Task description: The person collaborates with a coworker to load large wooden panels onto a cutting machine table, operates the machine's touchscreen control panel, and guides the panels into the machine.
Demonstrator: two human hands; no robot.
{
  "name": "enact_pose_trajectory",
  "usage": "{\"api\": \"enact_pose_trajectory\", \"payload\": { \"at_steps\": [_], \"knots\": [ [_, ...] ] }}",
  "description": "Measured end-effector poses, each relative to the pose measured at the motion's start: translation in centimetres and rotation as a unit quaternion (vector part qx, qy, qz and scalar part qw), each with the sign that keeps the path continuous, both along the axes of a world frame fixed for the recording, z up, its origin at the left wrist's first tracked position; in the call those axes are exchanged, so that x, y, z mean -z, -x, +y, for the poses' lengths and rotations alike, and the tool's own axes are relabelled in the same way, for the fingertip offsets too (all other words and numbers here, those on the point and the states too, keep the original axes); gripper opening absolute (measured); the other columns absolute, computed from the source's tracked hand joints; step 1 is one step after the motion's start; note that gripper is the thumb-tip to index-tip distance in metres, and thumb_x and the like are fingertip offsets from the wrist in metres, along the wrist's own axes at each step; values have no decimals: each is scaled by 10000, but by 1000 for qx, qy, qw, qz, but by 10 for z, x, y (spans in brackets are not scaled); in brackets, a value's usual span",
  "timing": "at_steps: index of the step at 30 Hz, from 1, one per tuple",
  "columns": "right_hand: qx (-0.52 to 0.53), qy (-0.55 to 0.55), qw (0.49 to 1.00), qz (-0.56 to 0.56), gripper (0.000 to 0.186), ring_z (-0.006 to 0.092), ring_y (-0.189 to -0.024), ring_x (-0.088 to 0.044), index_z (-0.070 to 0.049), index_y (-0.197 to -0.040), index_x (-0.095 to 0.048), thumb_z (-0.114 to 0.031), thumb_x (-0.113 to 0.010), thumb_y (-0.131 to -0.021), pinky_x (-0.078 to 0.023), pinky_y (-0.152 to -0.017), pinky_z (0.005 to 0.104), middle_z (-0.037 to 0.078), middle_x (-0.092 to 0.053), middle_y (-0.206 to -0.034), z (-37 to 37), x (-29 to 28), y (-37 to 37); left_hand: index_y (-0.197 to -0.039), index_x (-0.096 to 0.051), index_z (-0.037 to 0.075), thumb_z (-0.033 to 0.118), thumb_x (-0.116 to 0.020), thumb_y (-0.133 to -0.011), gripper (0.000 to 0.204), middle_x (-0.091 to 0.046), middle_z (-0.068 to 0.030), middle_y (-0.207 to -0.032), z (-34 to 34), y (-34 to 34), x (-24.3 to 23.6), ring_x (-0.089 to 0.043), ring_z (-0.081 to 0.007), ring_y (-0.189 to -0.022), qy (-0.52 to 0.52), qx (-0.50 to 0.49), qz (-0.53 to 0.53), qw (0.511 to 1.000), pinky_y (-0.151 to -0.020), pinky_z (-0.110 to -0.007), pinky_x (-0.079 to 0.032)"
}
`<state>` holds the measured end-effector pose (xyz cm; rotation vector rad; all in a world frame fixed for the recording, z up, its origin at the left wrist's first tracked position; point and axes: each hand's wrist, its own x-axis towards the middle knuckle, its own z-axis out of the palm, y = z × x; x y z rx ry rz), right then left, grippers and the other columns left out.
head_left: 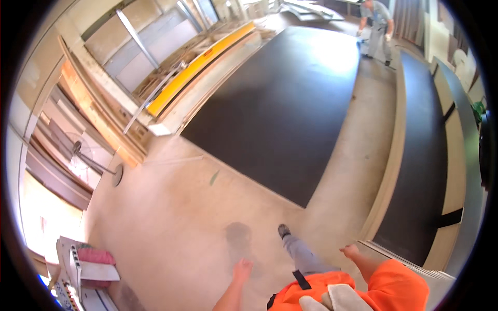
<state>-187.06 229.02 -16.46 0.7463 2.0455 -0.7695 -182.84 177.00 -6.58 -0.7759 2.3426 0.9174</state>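
My left hand (pixel 241 270) hangs low over the pale concrete floor (pixel 176 217), fingers slightly apart, holding nothing. My right hand (pixel 350 251) reaches toward the corner of a stack of dark-faced boards (pixel 420 171) on my right, close to its edge; whether it touches the stack I cannot tell, and it holds nothing. A large dark panel (pixel 282 114) lies flat on the floor ahead of me. My grey trouser leg and dark shoe (pixel 284 230) step forward between my hands. An orange sleeve covers my right upper arm.
Another person (pixel 377 28) in grey clothes bends at the far end of the dark panel. A long machine with a yellow rail (pixel 197 67) runs along the left. Timber boards lean at the left wall. A standing fan (pixel 85 155) and a cluttered bench (pixel 83 269) are at lower left.
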Motion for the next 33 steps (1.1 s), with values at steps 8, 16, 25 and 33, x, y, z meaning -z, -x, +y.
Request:
{"api": "enact_pose_trajectory", "payload": {
  "at_steps": [8,16,25,33],
  "knots": [
    [-102,-15,995,12,514,344,-1069,-625,-19,-1116,-673,-445,-654,-830,-492,-917,429,185,-669,-1125,-250,56,172,-978,-676,37,439,-594,-865,425,-667,-190,-997,-243,-63,-2,-618,-381,-948,135,-90,-107,981,-789,-486,-490],
    [-58,117,986,101,427,251,-869,-663,-34,-1058,-689,-400,-671,-840,-521,-761,399,128,-703,-928,-604,-62,404,-841,-670,30,344,-626,-836,317,-675,-134,-786,-432,-53,31,-624,-289,-730,21,-111,-191,975,-656,-435,-489],
    [-14,110,992,67,391,301,-868,-666,-113,-1019,-713,-451,-637,-837,-527,-796,406,141,-702,-915,-808,-3,334,-721,-657,69,290,-627,-820,244,-669,-55,-669,-899,271,73,-599,-179,-560,129,106,119,979,-542,-368,-478],
    [550,155,818,-69,304,220,-766,-651,-55,-1038,-643,-326,-625,-900,-522,-645,372,122,-681,-919,-934,160,329,-1055,-632,-82,251,-647,-820,407,-669,-253,-930,-967,674,64,-657,-297,-884,61,110,51,991,-774,-379,-498]
  ]
}}
